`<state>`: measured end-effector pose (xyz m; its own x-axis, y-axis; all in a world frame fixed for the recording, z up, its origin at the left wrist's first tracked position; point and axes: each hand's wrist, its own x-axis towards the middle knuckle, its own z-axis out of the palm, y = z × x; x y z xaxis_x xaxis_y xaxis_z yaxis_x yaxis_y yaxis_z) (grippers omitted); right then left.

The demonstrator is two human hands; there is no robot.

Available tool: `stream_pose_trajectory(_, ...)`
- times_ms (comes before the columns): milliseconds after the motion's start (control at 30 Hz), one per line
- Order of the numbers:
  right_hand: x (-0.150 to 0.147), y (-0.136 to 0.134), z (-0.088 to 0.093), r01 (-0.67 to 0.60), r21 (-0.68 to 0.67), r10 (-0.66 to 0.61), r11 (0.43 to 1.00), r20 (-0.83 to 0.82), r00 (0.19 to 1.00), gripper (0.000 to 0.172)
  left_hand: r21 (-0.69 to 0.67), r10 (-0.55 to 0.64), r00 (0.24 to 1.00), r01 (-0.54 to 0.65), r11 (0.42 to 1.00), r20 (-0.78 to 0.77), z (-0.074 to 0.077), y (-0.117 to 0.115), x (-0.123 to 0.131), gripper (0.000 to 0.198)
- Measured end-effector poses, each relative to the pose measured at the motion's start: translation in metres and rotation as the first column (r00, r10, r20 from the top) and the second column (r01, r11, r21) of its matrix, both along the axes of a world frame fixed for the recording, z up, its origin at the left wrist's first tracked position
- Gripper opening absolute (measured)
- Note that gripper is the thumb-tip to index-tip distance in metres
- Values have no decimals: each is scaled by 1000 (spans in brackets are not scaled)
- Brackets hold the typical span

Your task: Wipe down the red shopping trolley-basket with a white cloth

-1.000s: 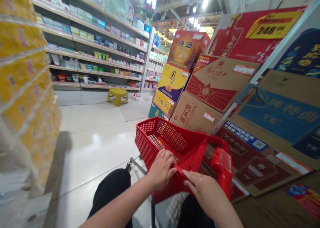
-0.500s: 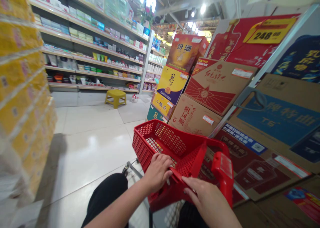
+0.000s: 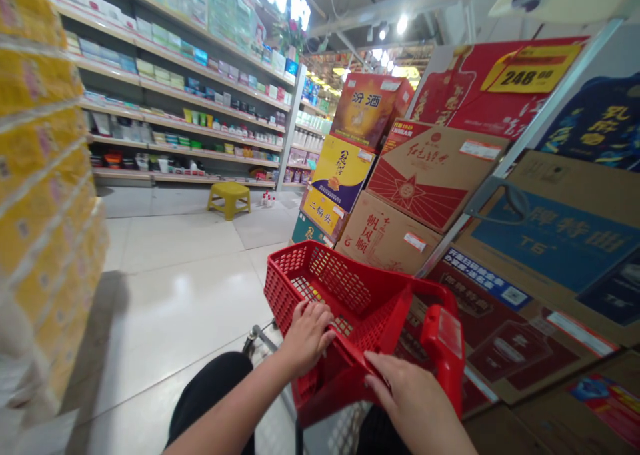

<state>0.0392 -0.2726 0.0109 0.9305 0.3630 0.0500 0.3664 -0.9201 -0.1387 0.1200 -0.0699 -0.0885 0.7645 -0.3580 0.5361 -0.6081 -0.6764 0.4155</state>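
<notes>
Red shopping cart [image 3: 283,295]: stands in front of the person, just beside the stacked cartons [image 3: 407,192] on the right, its perforated red basket above a metal frame. Left hand [image 3: 307,338]: laid over the near rim of the basket, fingers [image 3: 320,316] curled down on its inner side, holding the rim. Right hand [image 3: 400,385]: set further along the same rim, thumb and fingers closed narrowly on the edge; the hands are near each other but apart. A black-clad knee [image 3: 210,385] shows left of the cart.

Surroundings: a yellow stool [image 3: 229,197] stands on the pale tiled floor [image 3: 175,268], with small red-topped bottles [image 3: 268,200] on the floor near it. Behind them, a shelf unit [image 3: 294,127] carries rows of boxes, tubes and jars. Yellow wrapped packs [image 3: 40,168], partly blurred, are piled at far left. A yellow price sign [image 3: 530,70] at upper right reads 248
</notes>
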Motion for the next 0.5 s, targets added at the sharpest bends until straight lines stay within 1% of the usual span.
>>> stream_pose_trajectory(67,1,1,0,11,-17,-11,1000,0,1000,34,-20,-16,1000,16,1000,9,1,-4,-4,31)
stream_pose_trajectory(200,0,3,0,9,-21,-9,1000,-6,1000,32,-57,-117,992,120,991,57,0,-13,-15,35)
stream_pose_trajectory(267,-1,4,0,6,-25,-6,1000,4,1000,32,-34,-111,993,112,993,48,0,-10,-14,33)
stream_pose_trajectory(333,-3,4,0,13,-34,-12,999,16,1000,33,-19,-58,998,58,998,28,-1,-6,-10,31)
stream_pose_trajectory(400,-4,5,0,21,-32,-21,999,20,1000,32,-41,-17,1000,18,999,12,0,-7,-9,32)
stream_pose_trajectory(433,-4,5,1,24,-25,-24,999,22,999,31,-54,-31,999,32,998,11,0,-10,-11,34)
stream_pose_trajectory(500,-3,5,1,26,-2,-26,1000,26,999,29,-63,-110,994,111,992,30,-1,-16,-16,36)
